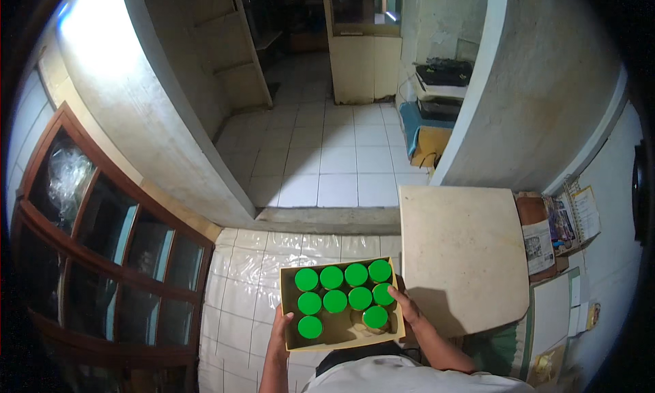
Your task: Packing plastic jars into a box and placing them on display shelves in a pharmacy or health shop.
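A yellowish cardboard box (327, 336) without a lid is held level in front of my body, over the tiled floor. Inside stand several jars with bright green lids (335, 301), in rows, with a gap in the row nearest me. My left hand (280, 327) grips the box's left side, its thumb at the rim. On the right side my right hand (407, 308) holds the box, and its thumb reaches over the rim against a green lid (383, 294). Most fingers of both hands are hidden behind or under the box.
A pale tabletop (463, 249) stands close on my right. Past it are a newspaper (538, 247) and a spiral notebook (583, 214). To the left is a wooden glass-paned cabinet (117, 260). A raised step (327, 220) crosses the opening ahead; stacked items (440, 106) stand beyond.
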Tool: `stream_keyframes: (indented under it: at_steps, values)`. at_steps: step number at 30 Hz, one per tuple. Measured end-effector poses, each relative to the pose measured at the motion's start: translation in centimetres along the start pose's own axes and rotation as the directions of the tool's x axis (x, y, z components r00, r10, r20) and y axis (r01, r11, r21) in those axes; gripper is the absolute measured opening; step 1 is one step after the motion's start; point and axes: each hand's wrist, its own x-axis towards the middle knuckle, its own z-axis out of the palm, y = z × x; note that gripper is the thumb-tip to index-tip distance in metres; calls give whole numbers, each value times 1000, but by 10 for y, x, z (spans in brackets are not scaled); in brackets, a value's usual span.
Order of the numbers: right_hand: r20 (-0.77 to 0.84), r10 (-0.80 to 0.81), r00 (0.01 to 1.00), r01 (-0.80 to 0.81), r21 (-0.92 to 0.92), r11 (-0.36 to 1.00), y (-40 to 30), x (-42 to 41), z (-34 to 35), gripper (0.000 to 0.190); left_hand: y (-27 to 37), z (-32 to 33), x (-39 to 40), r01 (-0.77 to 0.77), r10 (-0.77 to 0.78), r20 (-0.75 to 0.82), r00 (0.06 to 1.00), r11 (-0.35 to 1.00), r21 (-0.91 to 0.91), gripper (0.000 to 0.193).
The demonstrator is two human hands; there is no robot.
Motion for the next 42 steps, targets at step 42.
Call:
stream_keyframes:
  at_steps: [42]
  values:
    - [-266,-406,874,463,204,863,-392,684,-24,49,384,181,750,79,-79,281,957,997,11,48]
